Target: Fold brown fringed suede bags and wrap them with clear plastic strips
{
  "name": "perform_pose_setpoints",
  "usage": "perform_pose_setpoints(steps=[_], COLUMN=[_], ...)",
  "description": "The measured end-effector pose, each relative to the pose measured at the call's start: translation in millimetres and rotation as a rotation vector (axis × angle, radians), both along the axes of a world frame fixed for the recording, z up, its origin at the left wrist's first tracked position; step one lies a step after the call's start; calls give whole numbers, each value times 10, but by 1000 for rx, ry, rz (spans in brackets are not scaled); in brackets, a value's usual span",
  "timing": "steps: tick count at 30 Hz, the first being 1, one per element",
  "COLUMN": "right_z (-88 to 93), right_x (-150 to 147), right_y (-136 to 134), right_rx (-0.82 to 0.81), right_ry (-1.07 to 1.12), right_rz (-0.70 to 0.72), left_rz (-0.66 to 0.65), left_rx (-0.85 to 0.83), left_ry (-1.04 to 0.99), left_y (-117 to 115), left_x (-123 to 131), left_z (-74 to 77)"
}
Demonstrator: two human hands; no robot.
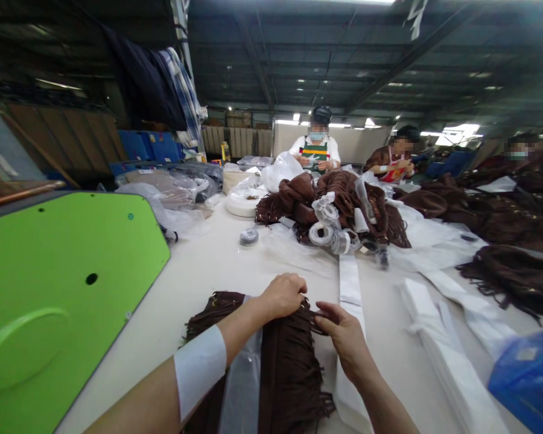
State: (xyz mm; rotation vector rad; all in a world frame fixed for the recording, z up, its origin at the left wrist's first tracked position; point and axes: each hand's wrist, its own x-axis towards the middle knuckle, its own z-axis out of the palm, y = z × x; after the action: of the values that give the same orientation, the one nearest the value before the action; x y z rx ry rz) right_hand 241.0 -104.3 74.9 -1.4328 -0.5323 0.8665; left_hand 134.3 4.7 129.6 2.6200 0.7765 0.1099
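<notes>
Bending over a white worktable (194,274), you are curling the fingers of your left hand (283,295) down at the far right corner of a dark-brown fringed piece (289,374); their tips are hiding, and whether they are gripping you cannot tell. Your right hand (347,334) is pinching fringe strands (317,313) between thumb and forefinger, just beside the piece's right edge. The piece is lying beneath your left fingers and to the left of your right ones, stretching toward you. A clear plastic strip (243,389) is running lengthwise over it, nearer you and left of your left fingertips. Beyond both hands' fingers, clear plastic rolls (322,234) are resting against a heap of brown fringed goods (341,184).
</notes>
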Motion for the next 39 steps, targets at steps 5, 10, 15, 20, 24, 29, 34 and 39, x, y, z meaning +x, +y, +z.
perform_pose_setpoints(steps=[5,10,15,20,24,29,34,39], right_z=[110,29,-122,-72,50,82,144,173], right_x=[-8,-79,-80,-103,-197,-266,-288,-291], right_y=[-92,-69,12,-52,-117,-108,-73,-113], right_rx=[156,143,72,58,73,86,153,171], right_ry=[17,-74,-82,-40,3,76,48,-3], right_rz=[-41,-56,-120,-114,-66,-3,-70,-108], left_rz=[-194,-112,-48,62,97,93,49,10], left_rx=[-76,-116,-204,-292,-355,-385,-375,-367], left_ry=[-39,-58,-161,-317,-367,-401,-355,-243], left_y=[-123,-173,-195,-144,-130,-127,-129,-170], left_x=[59,114,1,-170,-209,-213,-210,-157], left_z=[71,84,57,60,28,32,64,13])
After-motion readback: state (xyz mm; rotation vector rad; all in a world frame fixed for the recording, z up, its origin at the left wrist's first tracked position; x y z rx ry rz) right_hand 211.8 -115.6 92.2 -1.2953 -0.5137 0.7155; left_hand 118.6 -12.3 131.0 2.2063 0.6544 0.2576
